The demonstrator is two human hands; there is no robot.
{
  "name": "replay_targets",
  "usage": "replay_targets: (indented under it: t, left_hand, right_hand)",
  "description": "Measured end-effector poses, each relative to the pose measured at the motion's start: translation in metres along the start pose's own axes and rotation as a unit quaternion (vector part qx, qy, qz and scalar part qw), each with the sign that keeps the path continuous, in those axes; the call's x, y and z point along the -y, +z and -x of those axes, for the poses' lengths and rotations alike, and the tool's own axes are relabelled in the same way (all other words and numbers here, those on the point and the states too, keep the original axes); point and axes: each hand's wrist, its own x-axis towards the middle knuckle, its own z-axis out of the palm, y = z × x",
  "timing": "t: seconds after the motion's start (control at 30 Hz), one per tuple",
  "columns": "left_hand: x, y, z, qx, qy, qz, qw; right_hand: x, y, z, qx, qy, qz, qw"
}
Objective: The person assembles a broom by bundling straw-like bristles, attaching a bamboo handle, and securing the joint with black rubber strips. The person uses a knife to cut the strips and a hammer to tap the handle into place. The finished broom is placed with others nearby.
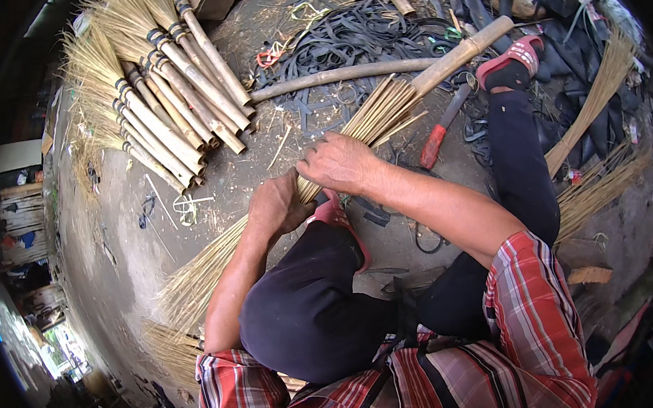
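Observation:
A broom of straw stalks, its stalk ends meeting a bamboo handle at the upper right, slants across in front of me. Its bristles fan out to the lower left beside my left arm. Around the middle of the bundle my left hand is closed. My right hand is closed on the stalks just above it, toward the handle. The two hands are close together, and what lies between the fingers is partly hidden. Below them is my foot in a red sandal.
Several bamboo-handled brooms lie piled at the upper left. A heap of black rubber strips and a curved bamboo pole lie beyond my hands. A red-handled knife rests near my other foot. Loose straw lies at the right.

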Motion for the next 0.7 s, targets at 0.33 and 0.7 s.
replay_targets:
  t: [0.33,0.7]
  left_hand:
    - [-0.006,0.084,-0.05,0.009,-0.046,0.078,0.996]
    - [0.0,0.14,-0.072,0.036,-0.087,0.052,0.994]
  right_hand:
    - [-0.027,-0.001,0.073,-0.221,0.233,-0.211,0.923]
    - [0.031,0.106,0.178,0.295,0.507,-0.149,0.796]
